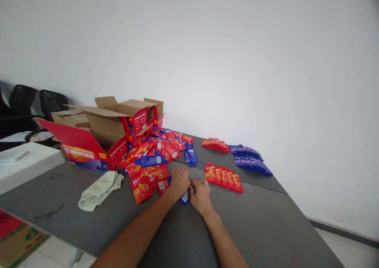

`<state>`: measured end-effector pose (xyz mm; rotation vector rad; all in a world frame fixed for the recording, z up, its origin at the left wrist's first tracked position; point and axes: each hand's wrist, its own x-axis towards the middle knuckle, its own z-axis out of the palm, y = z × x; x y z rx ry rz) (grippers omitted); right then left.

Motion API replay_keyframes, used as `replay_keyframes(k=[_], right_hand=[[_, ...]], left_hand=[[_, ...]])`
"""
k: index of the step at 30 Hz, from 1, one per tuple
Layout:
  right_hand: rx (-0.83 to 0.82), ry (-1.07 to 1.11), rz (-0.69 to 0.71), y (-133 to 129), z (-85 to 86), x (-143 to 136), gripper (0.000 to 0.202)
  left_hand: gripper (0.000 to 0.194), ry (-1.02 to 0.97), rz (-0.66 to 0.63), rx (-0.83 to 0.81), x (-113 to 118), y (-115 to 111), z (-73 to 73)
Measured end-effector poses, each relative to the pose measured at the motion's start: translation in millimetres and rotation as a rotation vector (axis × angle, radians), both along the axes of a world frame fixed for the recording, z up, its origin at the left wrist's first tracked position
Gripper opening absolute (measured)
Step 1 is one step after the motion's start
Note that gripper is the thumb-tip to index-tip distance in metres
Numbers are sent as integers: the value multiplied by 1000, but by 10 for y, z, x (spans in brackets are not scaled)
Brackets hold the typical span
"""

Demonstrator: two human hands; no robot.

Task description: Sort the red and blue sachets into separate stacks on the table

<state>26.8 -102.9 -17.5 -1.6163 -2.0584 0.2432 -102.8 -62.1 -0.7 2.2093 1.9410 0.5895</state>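
In the head view, my left hand [179,182] and my right hand [200,195] are close together, low over the table. A blue sachet [185,197] with a white label lies between and partly under them. Both hands have curled fingers closed at its edges; the fingertips are partly hidden. Left of my left hand, red sachets [142,189] spread out from a loose heap of red and blue sachets [168,147]. To the right of my right hand lies an overlapping row of red sachets [223,177].
Farther back are a red sachet stack [215,144] and blue sachet stacks [251,163]. Open red cartons [115,153] stand at the left, behind a folded pale cloth [100,191]. A white box [32,161] sits at the grey table's [266,220] left edge. A wall runs behind.
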Motion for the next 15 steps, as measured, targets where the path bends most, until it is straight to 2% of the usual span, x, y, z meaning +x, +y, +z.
replay_keyframes(k=[4,6,10,15], right_hand=[[-71,34,103,-98,18,-180,41],[-99,44,144,-113,6,-198,46],[-132,55,186,-101,8,-87,53],[-138,72,198,-85,59,158,47]], left_hand=[[31,46,149,-52,-217,-1,-21],[29,64,185,-82,-267,21,-52],[28,-23,145,-111,-307,120,-128],[29,-348,32,19,-328,236,-136]])
